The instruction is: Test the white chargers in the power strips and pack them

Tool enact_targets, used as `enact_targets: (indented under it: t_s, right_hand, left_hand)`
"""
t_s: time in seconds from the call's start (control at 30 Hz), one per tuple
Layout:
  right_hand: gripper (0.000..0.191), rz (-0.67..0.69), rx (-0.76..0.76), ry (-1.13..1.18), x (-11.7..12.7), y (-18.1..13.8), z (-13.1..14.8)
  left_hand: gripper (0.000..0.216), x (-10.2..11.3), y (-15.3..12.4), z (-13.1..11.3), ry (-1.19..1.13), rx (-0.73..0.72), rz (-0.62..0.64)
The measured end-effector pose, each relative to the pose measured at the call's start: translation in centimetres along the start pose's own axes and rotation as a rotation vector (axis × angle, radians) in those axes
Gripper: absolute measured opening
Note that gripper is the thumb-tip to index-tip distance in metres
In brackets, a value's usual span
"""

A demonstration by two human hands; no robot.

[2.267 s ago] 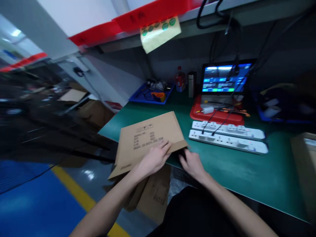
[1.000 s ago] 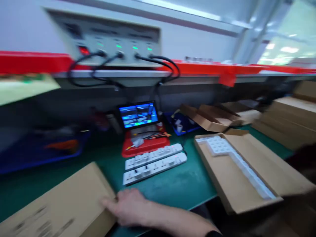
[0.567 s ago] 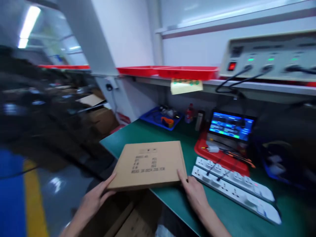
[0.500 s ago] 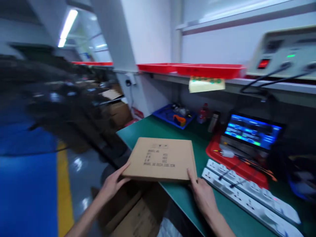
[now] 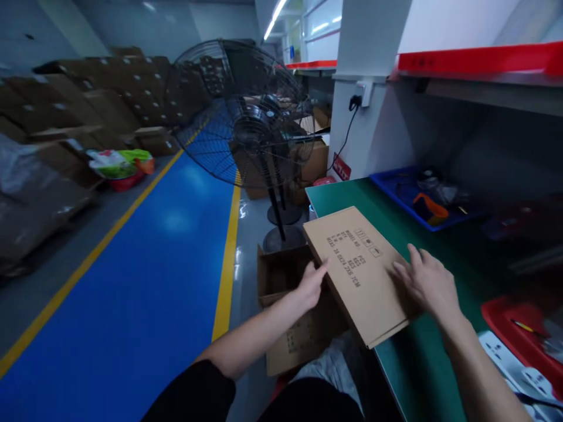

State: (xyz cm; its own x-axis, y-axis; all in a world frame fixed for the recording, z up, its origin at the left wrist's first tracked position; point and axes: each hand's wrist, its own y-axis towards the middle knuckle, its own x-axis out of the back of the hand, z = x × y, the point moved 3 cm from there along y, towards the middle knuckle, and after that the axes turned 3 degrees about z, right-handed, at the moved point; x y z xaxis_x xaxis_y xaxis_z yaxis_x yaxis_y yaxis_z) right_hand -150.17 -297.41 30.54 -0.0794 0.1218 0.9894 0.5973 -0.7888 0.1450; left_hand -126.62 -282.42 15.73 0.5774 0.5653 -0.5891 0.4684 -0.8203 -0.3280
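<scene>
A flat brown cardboard box (image 5: 358,275) with printed text and handling symbols lies turned at an angle over the edge of the green worktop (image 5: 338,196). My left hand (image 5: 312,284) grips its left edge, the thumb tip near the printing and the other fingers partly hidden. At the opposite edge is my right hand (image 5: 433,287), fingers apart and touching or just over the box top, not wrapped round it. Below the box, an open carton (image 5: 284,269) and another printed carton (image 5: 299,340) stand on the floor.
Beyond the worktop's end stands a black pedestal fan (image 5: 255,126). A blue tray (image 5: 396,181) with small items sits at the back. To the right are a red tray (image 5: 505,310) and white power strips (image 5: 497,351). Stacked cartons (image 5: 109,105) line the far left.
My view has swung left, bringing the fan and aisle into clear sight. The box has turned, with its printing now slanted. My right hand has loosened and shifted along the box's edge.
</scene>
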Motion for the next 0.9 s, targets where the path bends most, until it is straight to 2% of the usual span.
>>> enact_targets:
  t_s: [0.03,0.1,0.2,0.33,0.4,0.47,0.57,0.63,0.7,0.8,0.9]
  right_hand:
    - [0.084,0.096,-0.063,0.026,-0.7,1.7,-0.8]
    - [0.083,0.224,-0.146,0.065,-2.1,3.0,-1.1]
    - [0.083,0.256,-0.169,0.068,-3.5,0.6,0.4]
    - [0.093,0.248,-0.112,0.110,-3.9,-4.6,3.1]
    - [0.092,0.265,-0.085,0.220,-4.2,-5.8,4.2]
    - [0.084,0.294,-0.058,0.418,-4.8,-5.7,5.2]
    - [0.068,0.233,-0.037,0.611,-6.5,-3.7,6.2]
    - [0.062,0.145,-0.006,0.543,-7.9,-2.2,7.0]
    - [0.057,0.062,0.064,0.360,-9.1,-1.2,8.0]
    - [0.054,-0.020,0.181,0.075,-10.2,-0.8,9.4]
    - [0.052,-0.054,0.239,-0.014,-10.5,-0.9,9.7]
  left_hand:
    - [0.066,-0.7,-0.4,0.5,-0.045,0.007,0.001]
    - [0.067,-1.6,-0.6,0.8,-0.105,0.045,-0.023]
    - [0.074,-1.1,0.2,-0.3,-0.117,0.140,-0.076]
    - [0.072,2.2,0.8,-3.6,-0.042,0.259,-0.040]
    - [0.069,4.4,0.1,-5.5,-0.019,0.277,-0.001]
    - [0.073,6.9,-1.3,-7.2,-0.009,0.249,-0.018]
    - [0.082,10.9,-3.7,-9.4,0.027,0.099,-0.111]
    - [0.091,13.4,-4.9,-10.8,0.111,-0.105,-0.199]
    - [0.099,15.4,-5.3,-11.9,0.269,-0.340,-0.288]
    - [0.098,17.4,-4.2,-12.5,0.608,-0.596,-0.396]
    - [0.089,18.8,-1.3,-12.0,0.935,-0.648,-0.467]
